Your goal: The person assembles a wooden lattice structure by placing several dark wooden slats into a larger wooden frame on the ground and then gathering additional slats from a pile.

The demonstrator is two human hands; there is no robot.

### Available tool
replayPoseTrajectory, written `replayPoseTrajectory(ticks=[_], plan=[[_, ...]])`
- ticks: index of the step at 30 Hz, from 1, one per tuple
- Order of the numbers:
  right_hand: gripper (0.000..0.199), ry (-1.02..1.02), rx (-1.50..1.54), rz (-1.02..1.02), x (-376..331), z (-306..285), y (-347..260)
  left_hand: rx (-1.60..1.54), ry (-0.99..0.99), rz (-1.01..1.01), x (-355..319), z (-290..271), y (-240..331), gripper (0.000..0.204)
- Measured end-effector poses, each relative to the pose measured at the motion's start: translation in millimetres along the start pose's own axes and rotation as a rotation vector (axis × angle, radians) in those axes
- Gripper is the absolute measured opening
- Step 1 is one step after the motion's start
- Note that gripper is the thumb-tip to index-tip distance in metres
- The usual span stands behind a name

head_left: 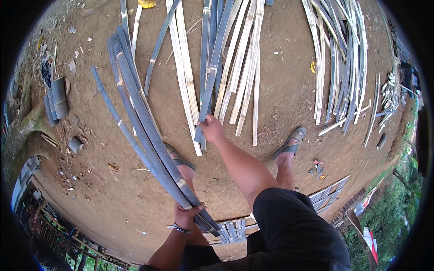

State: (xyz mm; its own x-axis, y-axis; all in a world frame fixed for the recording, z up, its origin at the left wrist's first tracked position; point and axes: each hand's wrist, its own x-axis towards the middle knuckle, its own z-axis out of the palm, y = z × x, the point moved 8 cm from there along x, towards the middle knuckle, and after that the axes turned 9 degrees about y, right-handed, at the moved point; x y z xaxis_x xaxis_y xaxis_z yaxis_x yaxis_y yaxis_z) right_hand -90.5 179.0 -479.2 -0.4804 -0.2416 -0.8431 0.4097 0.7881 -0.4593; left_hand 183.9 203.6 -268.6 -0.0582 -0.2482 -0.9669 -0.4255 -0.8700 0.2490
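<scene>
My left hand (186, 215), with a beaded bracelet at the wrist, is closed round the near end of a few long, dark split bamboo strips (153, 141). They slant away to the far left, past my left foot. My right hand (211, 128) reaches forward, fingers closed on the near end of one dark bamboo strip (211, 74). Beneath and beside that strip lie more dark ones and several pale bamboo strips (244, 77) on the ground. Two pale strips (184, 58) lie just left of my right hand.
Another pile of bamboo strips (339, 58) lies at the far right, with short offcuts (391, 92) beyond it. Bamboo tube pieces (58, 98) rest on the left near a tree root (25, 124). My sandalled feet stand apart on bare soil. A slatted bamboo panel (330, 193) lies at the right.
</scene>
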Motion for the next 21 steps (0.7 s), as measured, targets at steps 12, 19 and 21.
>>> replayPoseTrajectory(ticks=[12,19,21], plan=[[0.026,-0.490,-0.077,-0.081,-244.9,-59.3,43.5,-0.068,0.019,0.017,9.5,8.1,3.2,0.048],[0.028,-0.798,-0.123,-0.142,-303.5,-44.0,33.7,-0.259,-0.055,0.085,10.3,14.6,0.3,0.056],[0.028,-0.836,-0.145,-0.196,-302.3,-30.4,41.0,-0.202,-0.044,0.053,10.1,11.3,-2.3,0.056]])
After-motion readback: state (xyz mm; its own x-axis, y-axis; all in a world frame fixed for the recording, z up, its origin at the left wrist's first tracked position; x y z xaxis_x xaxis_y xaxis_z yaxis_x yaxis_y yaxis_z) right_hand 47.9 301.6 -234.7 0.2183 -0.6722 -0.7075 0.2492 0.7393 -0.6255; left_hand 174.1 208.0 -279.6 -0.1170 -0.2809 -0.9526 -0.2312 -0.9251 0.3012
